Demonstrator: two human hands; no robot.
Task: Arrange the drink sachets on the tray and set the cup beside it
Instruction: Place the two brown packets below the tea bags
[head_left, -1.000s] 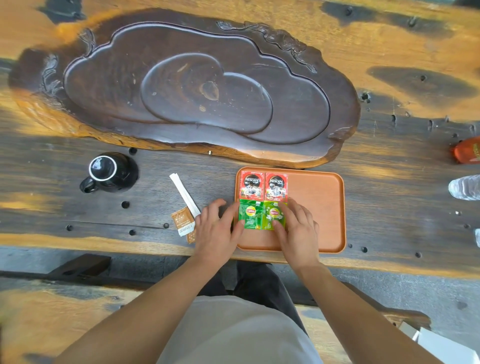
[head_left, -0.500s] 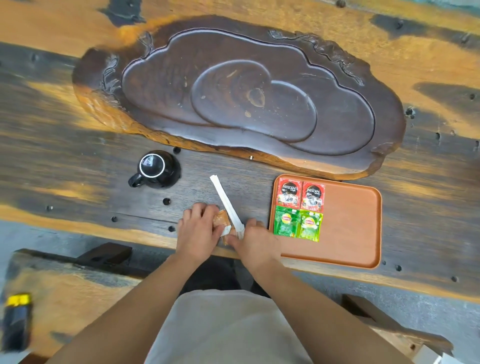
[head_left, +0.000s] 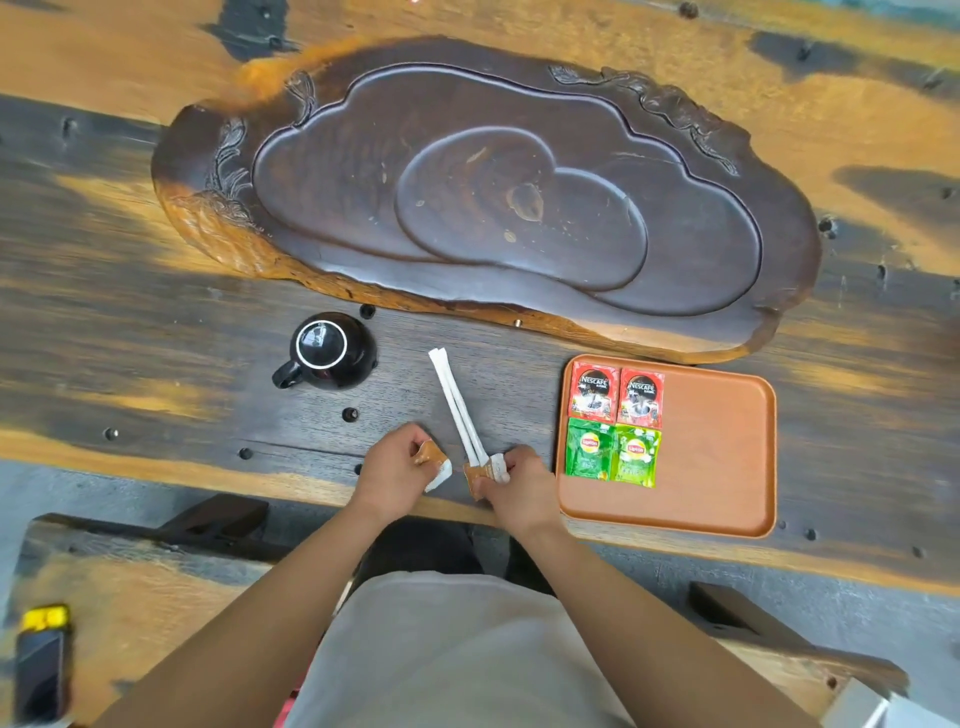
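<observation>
- left hand (head_left: 390, 470): sitting at the near edge of the table, fingers pinching a small brown-and-white sachet (head_left: 434, 463) that is tilting up off the wood.
- right hand (head_left: 515, 483): sitting just right of the left one, fingers closing on a second brown sachet (head_left: 479, 474) and, as far as the blur allows, also on the near ends of the white stick sachets (head_left: 457, 408).
- white stick sachets: two long thin ones lying side by side, running diagonally away from the right hand toward the cup, far ends resting on the table.
- orange tray (head_left: 722, 457): sitting on the table just right of the right hand, not being touched by either hand.
- red coffee sachets (head_left: 616, 392): two lying flat in the far left corner of the tray, edges touching.
- green tea sachets (head_left: 613, 456): two lying flat directly nearer than the red pair, forming a two-by-two block with them; the right part of the tray is showing bare.
- black cup (head_left: 328, 351): standing upright on the table well left of the tray, beyond the left hand, handle pointing near-left, white ring showing at the rim.
- carved dark wooden slab (head_left: 483, 208): lying across the far part of the wooden table (head_left: 130, 322), its near edge passing just beyond the tray and the cup.
</observation>
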